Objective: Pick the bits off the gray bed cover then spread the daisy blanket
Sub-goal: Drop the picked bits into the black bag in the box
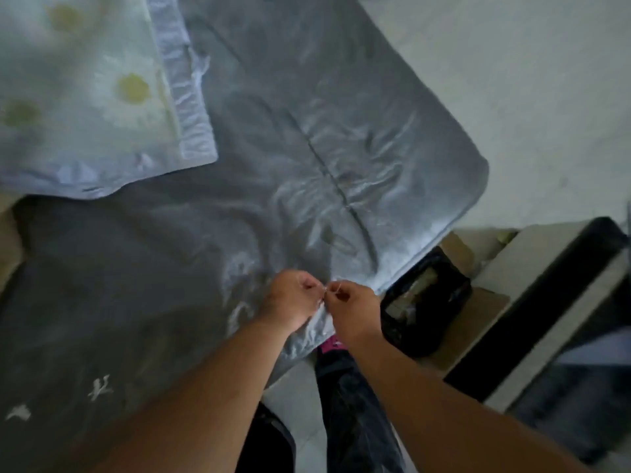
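The gray bed cover (239, 186) fills most of the view, wrinkled near its right edge. The daisy blanket (85, 93), pale with yellow-centred flowers, lies folded at the top left on the cover. My left hand (293, 302) and my right hand (355, 305) meet fingertip to fingertip over the cover's near edge, pinching a small pale thread-like bit (328, 291) between them. Two white bits (100, 389) (18, 412) lie on the cover at the lower left. The frame is blurred, so the pinched bit is barely visible.
A bin lined with a black bag (425, 302) stands on the floor right of the bed edge, on cardboard. A dark and white piece of furniture (553, 319) sits at the right. Pale floor (512, 80) lies beyond the bed. My legs are below.
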Demonstrator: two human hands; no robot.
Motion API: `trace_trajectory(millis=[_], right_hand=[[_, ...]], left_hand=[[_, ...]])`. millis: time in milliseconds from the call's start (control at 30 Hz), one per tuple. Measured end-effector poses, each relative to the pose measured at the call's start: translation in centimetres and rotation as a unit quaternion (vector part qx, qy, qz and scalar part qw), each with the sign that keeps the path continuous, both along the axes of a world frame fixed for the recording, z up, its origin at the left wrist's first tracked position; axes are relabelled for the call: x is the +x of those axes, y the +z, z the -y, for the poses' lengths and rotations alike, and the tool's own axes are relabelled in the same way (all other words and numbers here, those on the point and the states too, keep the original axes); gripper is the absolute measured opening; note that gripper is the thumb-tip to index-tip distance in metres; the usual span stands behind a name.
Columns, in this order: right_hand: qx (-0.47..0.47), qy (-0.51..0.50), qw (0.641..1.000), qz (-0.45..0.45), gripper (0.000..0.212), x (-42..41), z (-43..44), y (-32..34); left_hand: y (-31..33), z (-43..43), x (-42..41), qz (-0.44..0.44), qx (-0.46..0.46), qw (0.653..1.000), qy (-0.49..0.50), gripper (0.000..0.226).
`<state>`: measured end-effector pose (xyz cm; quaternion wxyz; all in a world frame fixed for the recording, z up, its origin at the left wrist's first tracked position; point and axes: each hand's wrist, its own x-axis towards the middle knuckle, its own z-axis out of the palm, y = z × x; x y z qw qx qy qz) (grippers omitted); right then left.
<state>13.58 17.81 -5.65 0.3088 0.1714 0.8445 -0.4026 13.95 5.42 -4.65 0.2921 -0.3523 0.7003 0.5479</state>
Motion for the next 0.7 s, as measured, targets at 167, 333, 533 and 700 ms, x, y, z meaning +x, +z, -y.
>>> trace_trajectory(millis=[167,333,533,700], right_hand=[[0.006,-0.167,0.986,0.000,0.012,0.2,-9.4,-0.6],[0.032,-0.272,0.962,-0.014,0.013,0.5,-17.7,-3.2],[0.037,-0.386,0.921,0.041,0.015,0.7,-22.9,-13.8],[-0.003,-0.493,0.867,0.066,0.025,0.4,-23.6,-20.9]], left_hand=[[-2.2,-10.7,-3.0,0.009,0.010,0.994,-0.106,0.028],[-5.5,-19.8,-3.9,0.018,0.028,0.982,-0.187,0.022],[-15.9,-27.2,-4.4,0.048,0.036,0.976,-0.211,0.021],[-22.7,-29.1,-4.0,0.086,0.038,0.972,-0.213,0.030]])
